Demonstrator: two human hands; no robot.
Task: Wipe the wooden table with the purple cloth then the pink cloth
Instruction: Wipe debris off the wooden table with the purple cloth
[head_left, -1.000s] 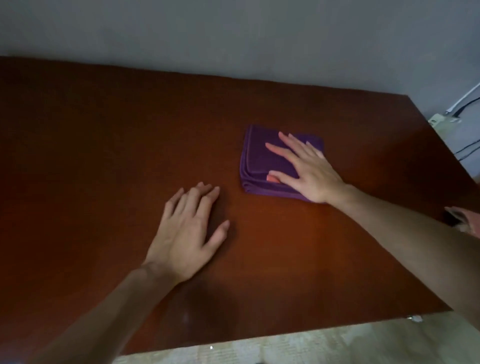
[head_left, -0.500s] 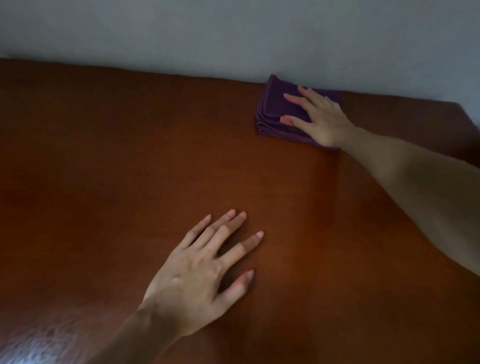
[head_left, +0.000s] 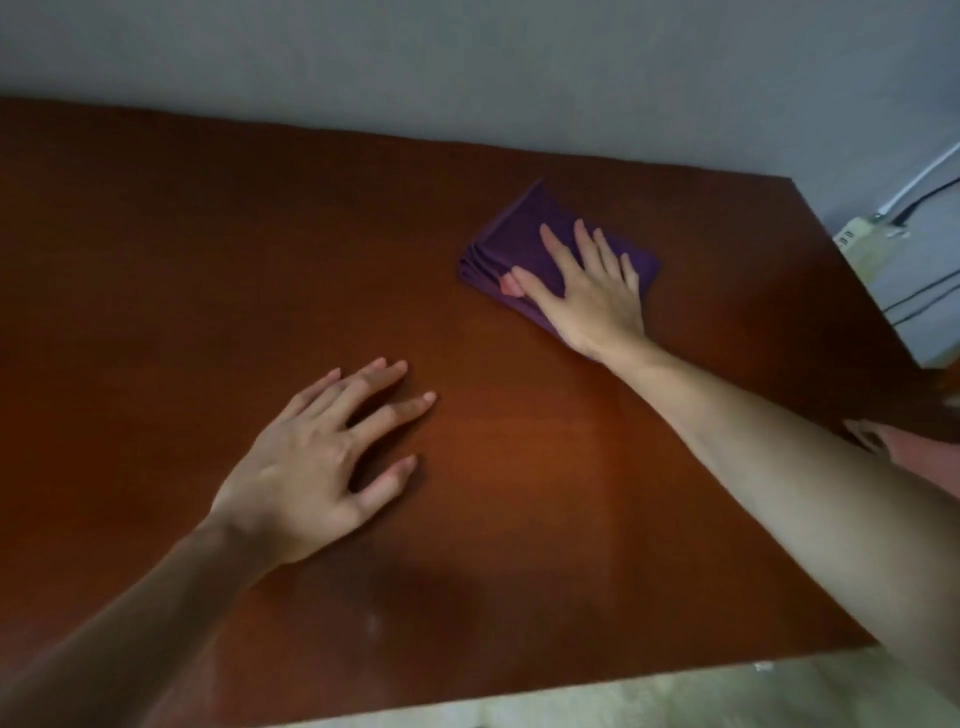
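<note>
A folded purple cloth (head_left: 511, 236) lies on the dark reddish wooden table (head_left: 182, 249), right of centre toward the far edge. My right hand (head_left: 589, 291) presses flat on top of it, fingers spread, thumb over the cloth's near left edge. My left hand (head_left: 322, 467) rests palm down on the bare wood nearer to me, fingers apart, holding nothing. A bit of pink cloth (head_left: 914, 447) shows at the right edge of the table, mostly hidden behind my right forearm.
A grey wall (head_left: 467, 62) runs along the table's far edge. A white power strip (head_left: 857, 236) with cables sits beyond the right corner. Pale floor (head_left: 623, 701) shows below the near edge.
My right hand slid the purple cloth from the far edge by the wall back toward me and to the right, and the cloth turned. The view pulled back; my left hand stays flat.
</note>
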